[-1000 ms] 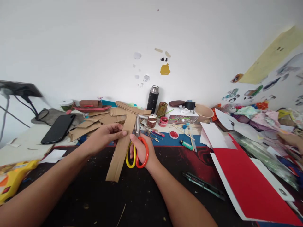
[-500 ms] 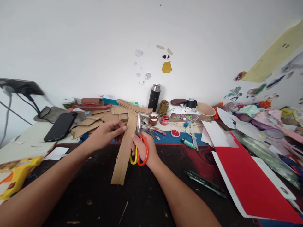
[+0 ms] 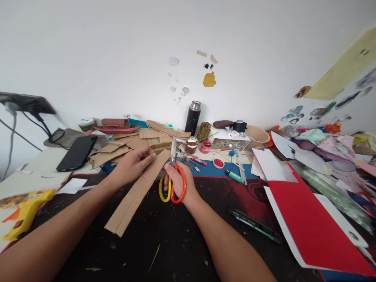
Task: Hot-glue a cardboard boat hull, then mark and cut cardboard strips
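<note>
My left hand [image 3: 138,162] pinches the edge of a long brown cardboard strip [image 3: 136,196] near its far end; the strip slants down toward the lower left above the dark mat. In my right hand [image 3: 183,178] is a pair of scissors [image 3: 173,156] with one red-orange and one yellow handle loop, blades pointing away from me. The blades look nearly closed and lie just right of the strip's far end; whether they touch it I cannot tell. Beyond both hands lies a pile of cut cardboard pieces [image 3: 117,150].
A yellow glue gun [image 3: 26,215] and black phone [image 3: 76,152] lie left. At the back stand a black thermos [image 3: 192,119] and paint jars [image 3: 191,145]. Rightward are a green lighter [image 3: 234,176], a utility knife [image 3: 255,226] and red paper [image 3: 317,223] on the dark mat [image 3: 164,250].
The cardboard strip has swung its near end to the left, now lying more slanted and away from the scissors. The scissor blades look more closed. My view has shifted slightly.
</note>
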{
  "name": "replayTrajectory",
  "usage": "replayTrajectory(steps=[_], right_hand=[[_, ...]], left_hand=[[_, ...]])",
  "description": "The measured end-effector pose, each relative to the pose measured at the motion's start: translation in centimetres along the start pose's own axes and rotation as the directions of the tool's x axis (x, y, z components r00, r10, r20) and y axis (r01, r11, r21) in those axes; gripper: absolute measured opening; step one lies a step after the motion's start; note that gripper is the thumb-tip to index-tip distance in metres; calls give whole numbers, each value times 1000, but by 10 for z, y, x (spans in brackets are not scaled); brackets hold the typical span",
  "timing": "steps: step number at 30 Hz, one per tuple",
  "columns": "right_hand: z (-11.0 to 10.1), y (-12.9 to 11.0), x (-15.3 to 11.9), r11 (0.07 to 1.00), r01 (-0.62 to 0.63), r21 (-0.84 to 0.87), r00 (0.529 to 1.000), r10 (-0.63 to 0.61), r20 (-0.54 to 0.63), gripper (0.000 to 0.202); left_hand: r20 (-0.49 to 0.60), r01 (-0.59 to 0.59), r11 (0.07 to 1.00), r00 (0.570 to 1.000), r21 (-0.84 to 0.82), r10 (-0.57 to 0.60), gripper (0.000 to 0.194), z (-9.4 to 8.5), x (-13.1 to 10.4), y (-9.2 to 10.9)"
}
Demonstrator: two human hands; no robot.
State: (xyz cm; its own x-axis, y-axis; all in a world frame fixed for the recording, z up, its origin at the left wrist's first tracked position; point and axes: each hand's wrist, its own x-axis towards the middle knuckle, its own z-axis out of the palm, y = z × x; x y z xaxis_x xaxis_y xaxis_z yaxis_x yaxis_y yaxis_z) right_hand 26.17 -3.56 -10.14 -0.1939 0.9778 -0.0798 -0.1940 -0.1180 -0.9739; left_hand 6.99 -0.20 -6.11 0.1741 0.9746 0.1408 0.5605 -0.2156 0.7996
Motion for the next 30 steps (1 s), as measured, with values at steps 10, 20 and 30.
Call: replayTrajectory(steps=[10, 20, 30], right_hand=[[-3, 11, 6, 999, -34, 28, 999, 35, -16, 48], [-3, 14, 7, 999, -43, 27, 997, 45, -59, 44], [-6, 13, 13, 999, -18, 31, 992, 22, -127, 42]], left_hand=[[-80, -106, 988, 990, 116, 116, 36, 11, -11, 12], [-39, 57, 976, 998, 208, -50, 43, -23, 9, -12], [129, 106, 988, 987, -109, -92, 50, -6, -2, -6]])
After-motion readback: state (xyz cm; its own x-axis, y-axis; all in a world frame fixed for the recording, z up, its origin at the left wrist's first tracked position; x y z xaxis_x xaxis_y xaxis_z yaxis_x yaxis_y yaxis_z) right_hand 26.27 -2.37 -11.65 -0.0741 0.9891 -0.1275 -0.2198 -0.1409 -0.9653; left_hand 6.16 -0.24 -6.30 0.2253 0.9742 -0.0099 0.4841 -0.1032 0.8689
